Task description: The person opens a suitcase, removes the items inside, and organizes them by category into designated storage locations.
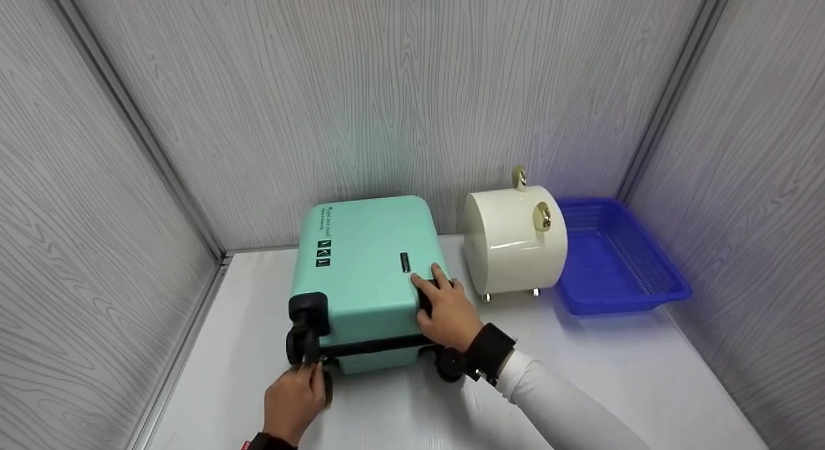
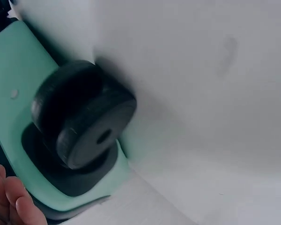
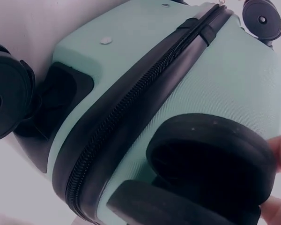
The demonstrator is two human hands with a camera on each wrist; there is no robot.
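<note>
A small mint-green hard-shell suitcase with a black zipper band lies flat on the white bench, its wheeled end facing the person and its far end close to the grey wood-grain back wall. The right hand, in a white sleeve with a black wrist strap, sits on the near right corner of the case, fingers curled over the black wheel housing there and gripping it. The left hand is down at the near left corner, fingers curled at the black caster wheel; whether it grips or only touches the wheel I cannot tell, and the left wrist view catches just a few fingertips beside the case. Just right of the suitcase stands a glossy cream cylindrical case with gold fittings, and beside that, against the right wall, a blue perforated plastic tray.
</note>
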